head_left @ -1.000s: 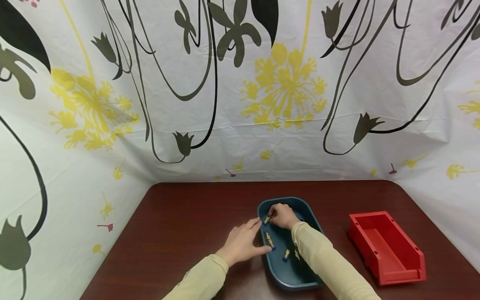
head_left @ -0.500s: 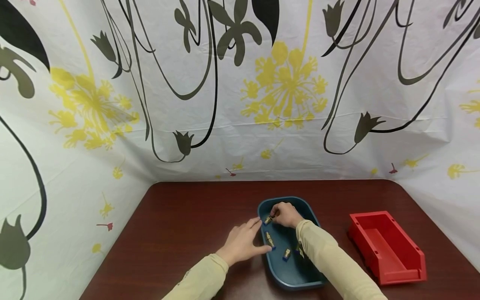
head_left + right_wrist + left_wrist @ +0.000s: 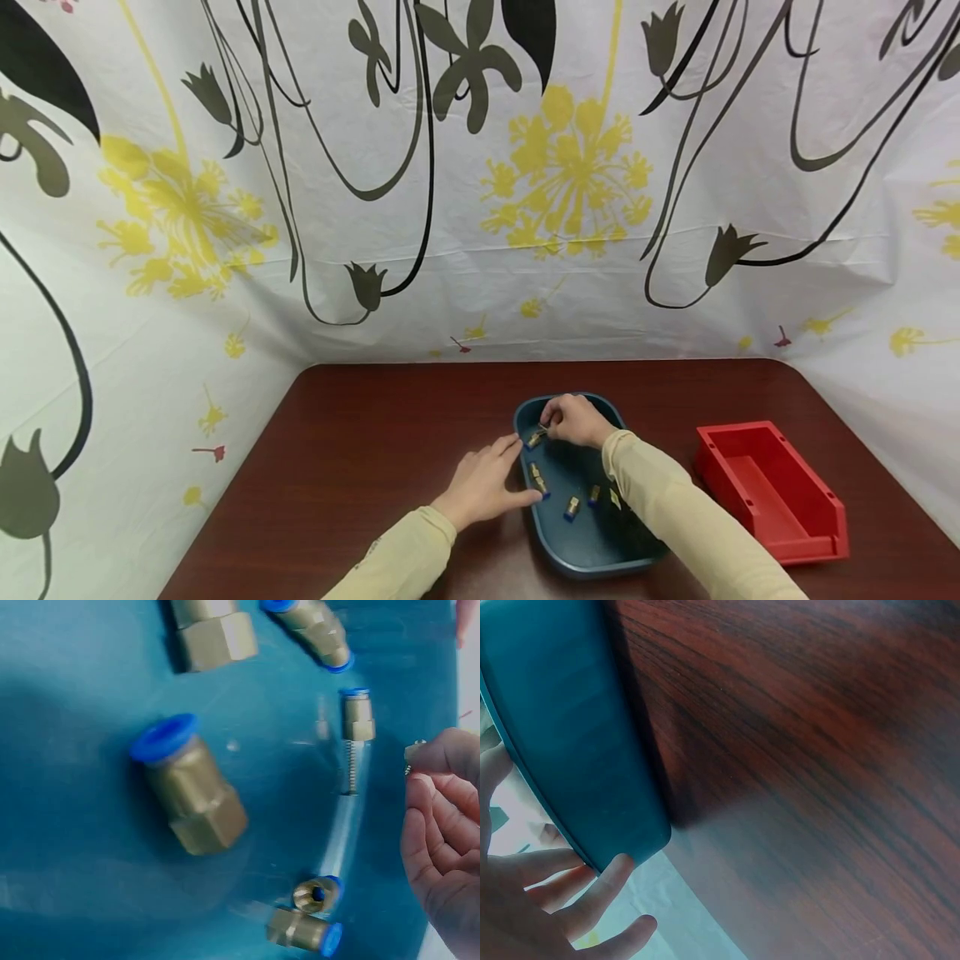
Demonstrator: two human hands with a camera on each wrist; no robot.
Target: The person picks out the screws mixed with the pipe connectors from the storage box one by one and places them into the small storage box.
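Note:
My left hand [image 3: 483,487] lies along the near-left side of a dark blue tray [image 3: 558,565], fingers spread and fairly straight, fingertips at the rim. In the left wrist view its fingers [image 3: 604,889] reach over the tray's outer wall. Over the far end of the tray, my right hand [image 3: 573,419] pinches a small brass-coloured threaded piece [image 3: 412,754] between thumb and forefinger, mostly covered by them. Brass push-in fittings with blue collars lie scattered inside, including one fitting [image 3: 535,439] close by the right fingertips and a larger-looking fitting [image 3: 196,791] in the right wrist view.
A red open-front plastic bin [image 3: 772,492] stands to the right of the tray, partly behind the right sleeve [image 3: 690,508]. Both containers are on a dark brown wooden table [image 3: 390,433]. A white floral cloth [image 3: 450,250] hangs behind it.
The right hand has risen slightly and its forearm has shifted right, uncovering more fittings in the tray. The left hand keeps its place at the rim.

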